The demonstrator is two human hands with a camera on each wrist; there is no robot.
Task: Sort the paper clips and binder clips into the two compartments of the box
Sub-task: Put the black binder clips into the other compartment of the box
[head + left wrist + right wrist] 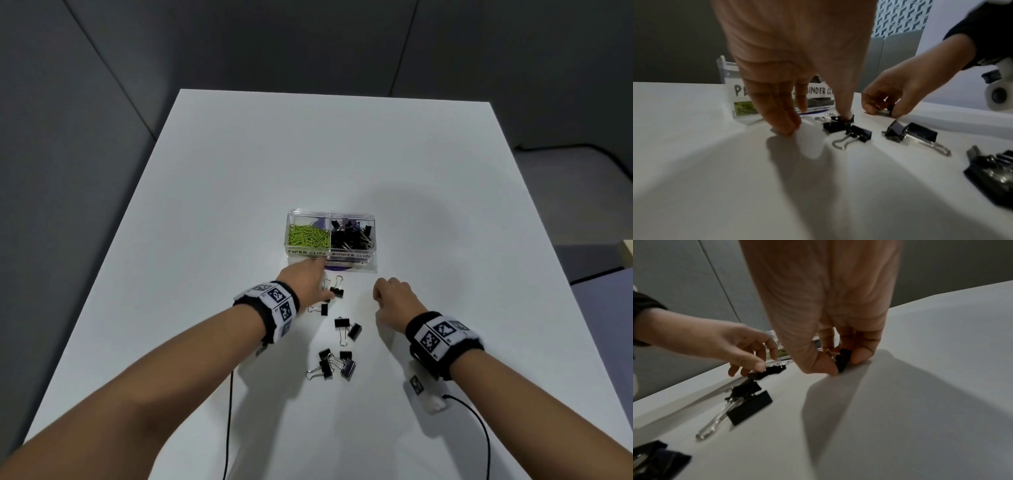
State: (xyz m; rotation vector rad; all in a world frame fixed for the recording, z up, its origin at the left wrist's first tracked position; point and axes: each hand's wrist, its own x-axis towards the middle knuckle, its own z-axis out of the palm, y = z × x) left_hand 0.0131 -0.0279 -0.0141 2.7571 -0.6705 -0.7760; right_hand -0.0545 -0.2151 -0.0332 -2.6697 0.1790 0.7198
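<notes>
A clear two-compartment box [373,240] stands mid-table, with green paper clips [308,236] in the left part and black binder clips [351,236] in the right. Several black binder clips [342,323] lie loose on the table in front of it. My left hand [816,125] reaches down just before the box; its thumb touches a binder clip [836,125] and its fingertips [788,129] rest on the table, apart from that clip. My right hand [842,368] pinches one binder clip [843,359] between thumb and fingers at the table surface, to the right of the loose clips.
The white table [428,178] has open surface behind and beside the box. A purple disc [339,269] shows under the box's front. Black cables [227,411] trail from both wrists toward the near edge. Grey partition walls stand beyond the table.
</notes>
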